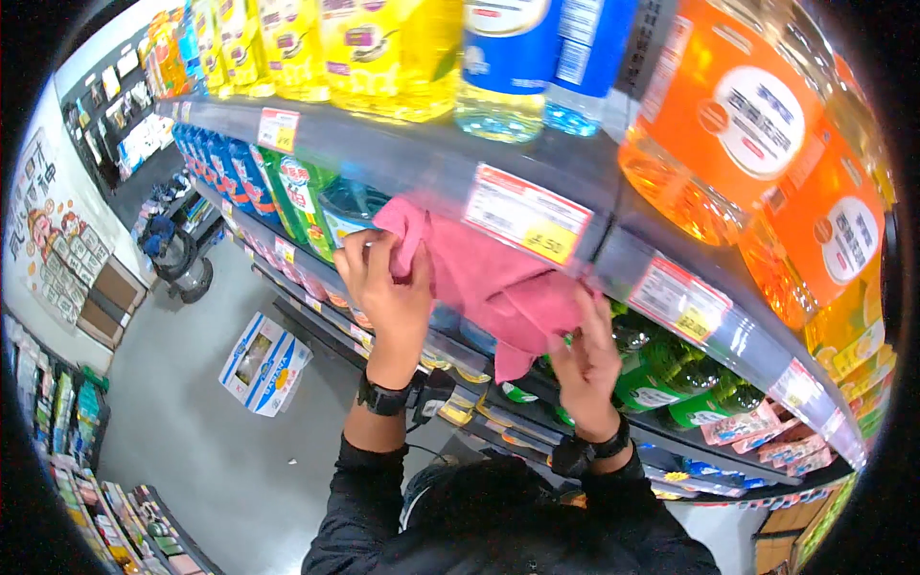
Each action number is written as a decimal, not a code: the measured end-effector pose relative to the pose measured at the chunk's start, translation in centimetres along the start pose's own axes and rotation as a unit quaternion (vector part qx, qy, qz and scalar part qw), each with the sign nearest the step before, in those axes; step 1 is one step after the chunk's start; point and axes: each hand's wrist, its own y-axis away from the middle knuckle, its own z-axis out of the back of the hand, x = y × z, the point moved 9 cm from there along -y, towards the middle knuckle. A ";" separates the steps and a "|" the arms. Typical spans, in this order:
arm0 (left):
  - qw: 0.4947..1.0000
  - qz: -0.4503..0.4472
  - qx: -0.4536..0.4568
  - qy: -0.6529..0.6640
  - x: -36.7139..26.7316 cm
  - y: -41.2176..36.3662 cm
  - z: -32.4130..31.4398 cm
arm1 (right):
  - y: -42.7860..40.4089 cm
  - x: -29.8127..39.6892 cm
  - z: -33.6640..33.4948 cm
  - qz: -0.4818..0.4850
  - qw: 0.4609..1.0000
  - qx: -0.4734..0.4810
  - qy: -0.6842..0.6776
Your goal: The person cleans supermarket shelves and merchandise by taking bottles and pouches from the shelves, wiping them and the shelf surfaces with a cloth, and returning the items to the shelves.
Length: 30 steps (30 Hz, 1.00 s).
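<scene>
A pink cloth [478,277] is stretched between my two hands, just below the front edge of a dark store shelf [402,154]. My left hand [384,277] pinches its upper left corner, with the fingers curled around the fabric. At the cloth's right side, my right hand [589,352] grips a folded part between thumb and fingers. Part of the cloth hangs down in a point near my right hand. A price tag [528,215] in a clear strip sits right above the cloth. Each wrist wears a black strap.
Yellow bottles [388,57], blue-labelled bottles [510,65] and large orange bottles [726,129] line the upper shelf. Green bottles [661,381] stand below at right. A white-and-blue cardboard box [264,365] rests on the grey floor [215,460]. Another stocked shelf [68,402] is at far left.
</scene>
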 end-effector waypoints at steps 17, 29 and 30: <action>0.982 0.000 0.162 0.099 -3.7 6.8 -4.6 | 5.6 -3.5 -5.9 0.179 0.904 0.179 0.345; 0.984 0.054 0.128 0.115 -2.8 15.3 -3.5 | 10.5 -7.3 -2.6 0.146 0.935 0.189 0.262; 0.983 0.064 0.125 0.118 -4.4 14.7 -3.0 | 9.8 -6.1 -1.0 0.142 0.948 0.143 0.245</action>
